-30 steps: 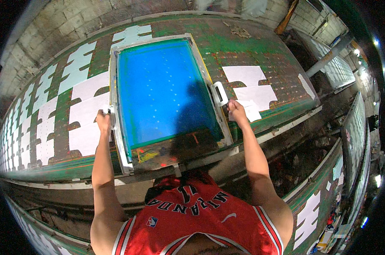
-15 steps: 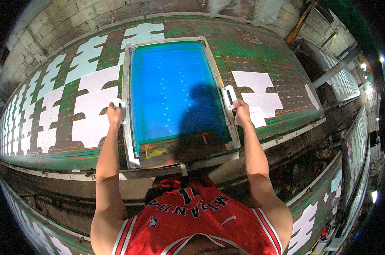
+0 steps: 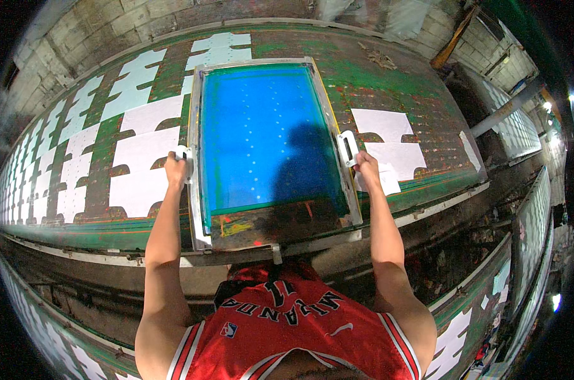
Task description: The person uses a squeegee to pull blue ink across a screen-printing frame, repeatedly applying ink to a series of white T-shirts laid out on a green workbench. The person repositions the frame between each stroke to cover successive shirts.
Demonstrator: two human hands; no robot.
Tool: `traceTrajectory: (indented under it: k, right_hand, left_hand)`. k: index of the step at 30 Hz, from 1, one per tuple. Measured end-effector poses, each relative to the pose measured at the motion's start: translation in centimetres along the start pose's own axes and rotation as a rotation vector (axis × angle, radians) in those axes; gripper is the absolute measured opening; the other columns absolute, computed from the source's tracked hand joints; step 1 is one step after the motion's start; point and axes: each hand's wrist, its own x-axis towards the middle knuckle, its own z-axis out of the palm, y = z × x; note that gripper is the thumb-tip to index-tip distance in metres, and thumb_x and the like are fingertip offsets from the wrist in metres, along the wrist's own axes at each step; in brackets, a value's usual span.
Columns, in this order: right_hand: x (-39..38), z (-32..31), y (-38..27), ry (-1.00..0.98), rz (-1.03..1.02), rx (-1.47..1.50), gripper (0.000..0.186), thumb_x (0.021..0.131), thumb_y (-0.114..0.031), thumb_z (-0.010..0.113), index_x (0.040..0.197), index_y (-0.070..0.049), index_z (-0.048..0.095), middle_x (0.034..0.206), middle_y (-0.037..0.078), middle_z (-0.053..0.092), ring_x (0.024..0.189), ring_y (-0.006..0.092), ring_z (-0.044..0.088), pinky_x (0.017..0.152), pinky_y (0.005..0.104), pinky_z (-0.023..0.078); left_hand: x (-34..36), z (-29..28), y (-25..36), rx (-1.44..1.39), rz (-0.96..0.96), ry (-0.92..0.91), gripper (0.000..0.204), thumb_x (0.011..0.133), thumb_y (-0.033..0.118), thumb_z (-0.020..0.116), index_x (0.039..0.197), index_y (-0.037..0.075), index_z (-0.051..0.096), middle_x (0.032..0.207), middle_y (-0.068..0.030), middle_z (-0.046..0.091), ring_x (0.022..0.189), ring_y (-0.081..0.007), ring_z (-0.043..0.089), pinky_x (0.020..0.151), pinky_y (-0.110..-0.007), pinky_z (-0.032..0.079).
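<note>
A screen-printing frame (image 3: 271, 133) with a blue mesh and grey metal rim lies on the long printing table (image 3: 439, 136) in front of me. Rows of small pale dots run down the mesh. My left hand (image 3: 176, 170) is closed on the white handle (image 3: 189, 158) on the frame's left side. On the opposite side, my right hand (image 3: 367, 170) grips the lower end of the other white handle (image 3: 346, 147). White cut fabric pieces (image 3: 146, 151) lie flat to the left, and another white piece (image 3: 391, 136) lies to the right. The frame hides what is beneath it.
Pale blue fabric pieces (image 3: 135, 79) lie along the table's far side. A metal rail (image 3: 439, 201) edges its near side. Another table with white pieces (image 3: 65, 348) stands behind me at lower left. A block wall (image 3: 97, 35) rises beyond the table.
The whole view has shifted slightly to the right in the picture. The frame and both hands keep about the same place over the table.
</note>
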Motion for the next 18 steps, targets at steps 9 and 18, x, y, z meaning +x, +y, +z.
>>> traceTrajectory:
  k: [9,18]
  right_hand:
    - [0.7,-0.6,1.5,-0.027,0.018,0.022,0.029,0.103,-0.017,0.054,0.126,-0.002,0.064,0.098,0.004,0.070,0.079,0.0117,0.061,0.072,0.0276,0.052]
    - [0.6,-1.0,1.9,-0.074,0.001,0.055,0.031,0.102,-0.013,0.052,0.130,-0.005,0.063,0.091,0.001,0.066,0.075,0.0101,0.059,0.072,0.0287,0.052]
  left_hand:
    - [0.6,0.8,-1.4,0.082,-0.018,-0.056,0.037,0.080,0.009,0.054,0.113,-0.007,0.059,0.098,-0.0350,0.068,0.096,-0.0485,0.068,0.084,-0.050,0.051]
    - [0.4,1.1,-0.8,0.220,-0.084,-0.050,0.041,0.082,0.011,0.052,0.120,-0.003,0.056,0.099,-0.0355,0.068,0.097,-0.0477,0.068,0.084,-0.051,0.052]
